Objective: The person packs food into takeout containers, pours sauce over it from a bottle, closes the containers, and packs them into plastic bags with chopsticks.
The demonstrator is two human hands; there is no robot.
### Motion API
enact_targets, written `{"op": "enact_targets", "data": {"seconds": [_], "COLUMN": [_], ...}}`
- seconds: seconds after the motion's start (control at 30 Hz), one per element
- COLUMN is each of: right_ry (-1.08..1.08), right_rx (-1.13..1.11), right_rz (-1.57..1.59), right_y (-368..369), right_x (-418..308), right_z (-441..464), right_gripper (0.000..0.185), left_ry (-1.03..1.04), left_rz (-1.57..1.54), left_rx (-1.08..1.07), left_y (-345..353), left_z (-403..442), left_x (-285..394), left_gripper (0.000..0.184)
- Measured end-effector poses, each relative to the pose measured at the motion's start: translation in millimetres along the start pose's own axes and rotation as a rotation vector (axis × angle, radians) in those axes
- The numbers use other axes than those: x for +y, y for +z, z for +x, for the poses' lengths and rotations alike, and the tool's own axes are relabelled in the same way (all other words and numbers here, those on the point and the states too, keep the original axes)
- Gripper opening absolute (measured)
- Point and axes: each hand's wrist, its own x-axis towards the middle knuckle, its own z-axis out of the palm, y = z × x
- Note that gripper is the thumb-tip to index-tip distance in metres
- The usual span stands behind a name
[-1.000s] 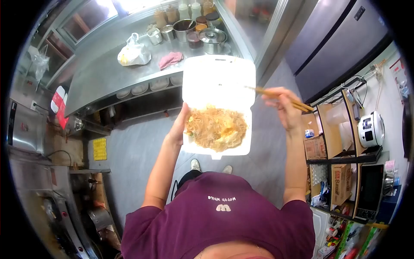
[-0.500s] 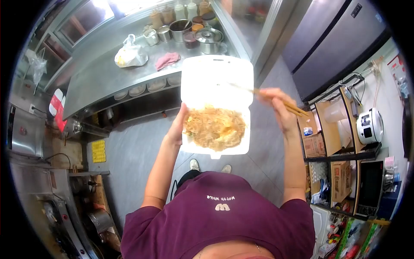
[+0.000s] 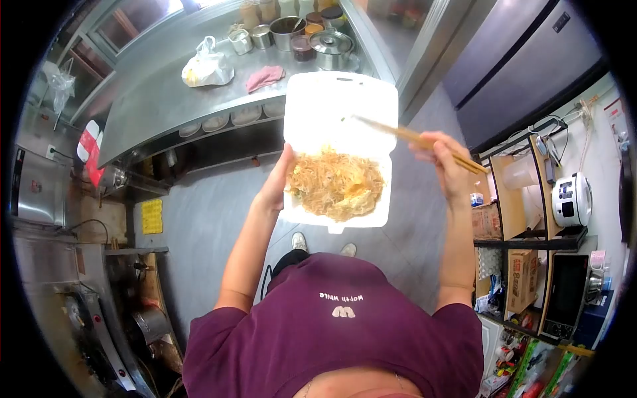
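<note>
An open white foam box (image 3: 340,106) is in front of me, its lid tipped away from my body. Noodles with bits of egg (image 3: 338,186) fill its lower half. My left hand (image 3: 277,182) grips the box by its left edge, the thumb on the rim and the other fingers hidden underneath. To the right of the box, my right hand (image 3: 446,161) holds wooden chopsticks (image 3: 398,131). Their tips point left, over the inside of the lid.
Ahead stands a steel counter (image 3: 149,99) with a white plastic bag (image 3: 208,66), a pink cloth (image 3: 265,78) and a lidded pot (image 3: 330,48). A shelf rack with a microwave (image 3: 566,292) is on the right, and stoves are on the left.
The box and my left hand have shifted slightly up in view. The chopsticks have swung, and their tips now reach further left over the lid.
</note>
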Motion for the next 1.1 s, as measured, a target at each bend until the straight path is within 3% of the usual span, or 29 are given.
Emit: {"op": "enact_targets", "data": {"seconds": [0.1,0.2,0.3,0.43,0.53,0.63,0.73,0.9,1.0,1.1], "right_ry": [0.031,-0.048,0.064,0.035,0.032,0.007,0.055,0.074,0.061,0.089], "right_rx": [-0.011,0.103,-0.23,-0.011,-0.222,-0.22,-0.089,-0.371,-0.122,-0.272], "right_rz": [0.208,0.096,0.142,0.111,0.046,0.229,0.131,0.305,0.239,0.229], "right_y": [-7,7,-9,-18,-8,-15,2,-11,-3,-4], "right_x": [0,-8,2,2,6,10,8,15,13,17], "right_z": [-4,11,-4,0,-6,-6,10,4,10,1], "right_gripper": [0.032,0.033,0.033,0.033,0.032,0.032,0.032,0.032,0.032,0.031], "left_ry": [0.0,-0.034,-0.01,-0.015,0.005,0.019,0.0,0.03,-0.017,0.001], "left_rz": [-0.035,-0.062,-0.033,-0.082,-0.098,-0.087,-0.098,-0.032,-0.059,-0.038], "left_rx": [0.001,-0.031,-0.03,-0.014,-0.019,-0.006,-0.007,-0.001,-0.023,-0.014], "left_y": [-6,-8,-6,-7,-8,-8,-12,-9,-11,-11], "left_z": [2,1,1,0,1,3,5,4,3,5], "left_x": [-5,-6,-4,-6,-7,-6,-10,-8,-10,-8], "left_gripper": [0.068,0.068,0.068,0.064,0.062,0.063,0.063,0.064,0.066,0.067]}}
